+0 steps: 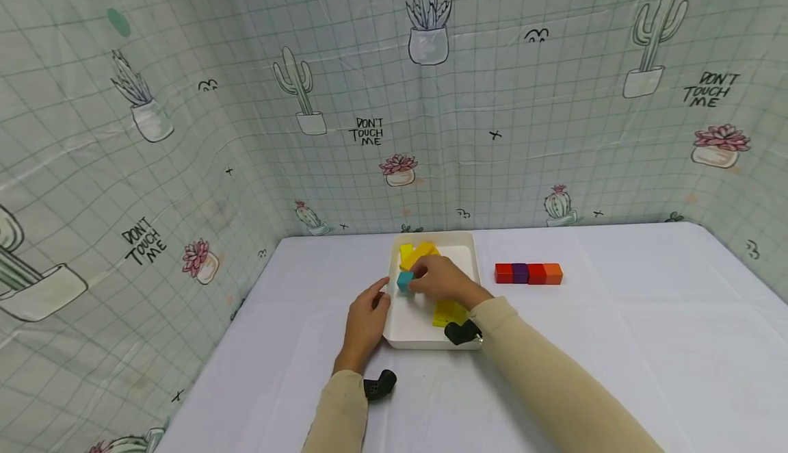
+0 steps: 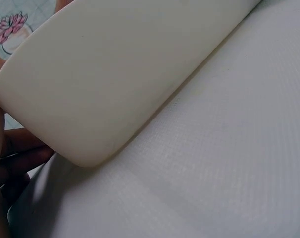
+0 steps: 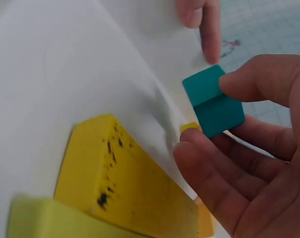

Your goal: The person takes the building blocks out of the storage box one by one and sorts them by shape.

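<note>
A teal cube is pinched between the thumb and fingers of my right hand, above the left part of the white tray. In the right wrist view, a straight edge crosses the cube's visible side. Beside the tray's left wall, my left hand rests with its fingers loosely extended toward the rim. The left wrist view shows the tray's outer wall with left-hand fingers close to its corner. Yellow blocks lie at the tray's far end, and another yellow block lies nearer me, partly hidden by the right wrist.
Right of the tray, a row of red, purple and orange blocks sits on the white-covered table. A cloth backdrop printed with cacti rises behind the table and along its left side. Each wrist carries a black device.
</note>
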`<state>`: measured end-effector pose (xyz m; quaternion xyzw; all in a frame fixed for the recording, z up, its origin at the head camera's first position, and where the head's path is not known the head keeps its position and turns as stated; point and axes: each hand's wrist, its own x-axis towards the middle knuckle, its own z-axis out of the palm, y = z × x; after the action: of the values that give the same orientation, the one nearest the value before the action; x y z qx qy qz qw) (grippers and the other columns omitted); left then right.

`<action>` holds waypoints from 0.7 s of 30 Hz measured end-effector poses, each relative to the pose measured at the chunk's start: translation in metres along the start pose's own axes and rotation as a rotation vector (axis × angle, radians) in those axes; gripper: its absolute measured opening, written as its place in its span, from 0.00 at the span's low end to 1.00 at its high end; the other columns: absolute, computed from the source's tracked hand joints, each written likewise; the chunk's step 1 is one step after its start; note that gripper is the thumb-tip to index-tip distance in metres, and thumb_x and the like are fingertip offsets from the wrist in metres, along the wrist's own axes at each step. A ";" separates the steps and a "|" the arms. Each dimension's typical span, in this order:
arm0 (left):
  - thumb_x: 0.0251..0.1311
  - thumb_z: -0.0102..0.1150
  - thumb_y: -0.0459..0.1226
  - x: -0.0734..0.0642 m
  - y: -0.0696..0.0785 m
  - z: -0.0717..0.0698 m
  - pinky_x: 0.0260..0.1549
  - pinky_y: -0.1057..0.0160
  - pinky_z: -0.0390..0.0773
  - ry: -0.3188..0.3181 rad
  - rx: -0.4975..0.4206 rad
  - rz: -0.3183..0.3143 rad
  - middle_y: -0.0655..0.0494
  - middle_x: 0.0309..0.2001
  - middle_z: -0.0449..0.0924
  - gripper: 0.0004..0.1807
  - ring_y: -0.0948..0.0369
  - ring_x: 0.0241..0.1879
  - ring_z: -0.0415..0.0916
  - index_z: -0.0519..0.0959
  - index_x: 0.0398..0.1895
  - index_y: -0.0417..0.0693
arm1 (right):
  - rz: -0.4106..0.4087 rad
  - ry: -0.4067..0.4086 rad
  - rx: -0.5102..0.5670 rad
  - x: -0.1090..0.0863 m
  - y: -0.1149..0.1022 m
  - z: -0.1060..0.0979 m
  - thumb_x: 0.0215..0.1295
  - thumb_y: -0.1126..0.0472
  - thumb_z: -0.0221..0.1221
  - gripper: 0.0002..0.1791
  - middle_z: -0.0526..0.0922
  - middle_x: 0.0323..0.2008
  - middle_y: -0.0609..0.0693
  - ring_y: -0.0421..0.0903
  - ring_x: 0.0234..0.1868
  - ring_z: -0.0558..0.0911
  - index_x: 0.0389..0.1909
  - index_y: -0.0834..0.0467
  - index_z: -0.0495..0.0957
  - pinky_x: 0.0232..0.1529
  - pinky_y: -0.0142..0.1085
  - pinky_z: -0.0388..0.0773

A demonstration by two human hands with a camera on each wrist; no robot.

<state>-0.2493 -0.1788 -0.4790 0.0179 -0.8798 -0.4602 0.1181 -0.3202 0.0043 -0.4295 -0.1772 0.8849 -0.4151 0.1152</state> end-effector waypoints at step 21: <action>0.73 0.52 0.40 -0.002 0.003 0.000 0.56 0.49 0.74 0.019 0.003 -0.024 0.53 0.49 0.81 0.21 0.56 0.48 0.75 0.76 0.67 0.57 | 0.022 0.124 0.507 -0.050 0.028 -0.033 0.68 0.59 0.58 0.21 0.77 0.55 0.59 0.57 0.51 0.82 0.60 0.63 0.74 0.50 0.43 0.81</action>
<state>-0.2472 -0.1767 -0.4774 0.0329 -0.8790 -0.4600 0.1212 -0.2928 0.0645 -0.4279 -0.1073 0.7600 -0.6322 0.1060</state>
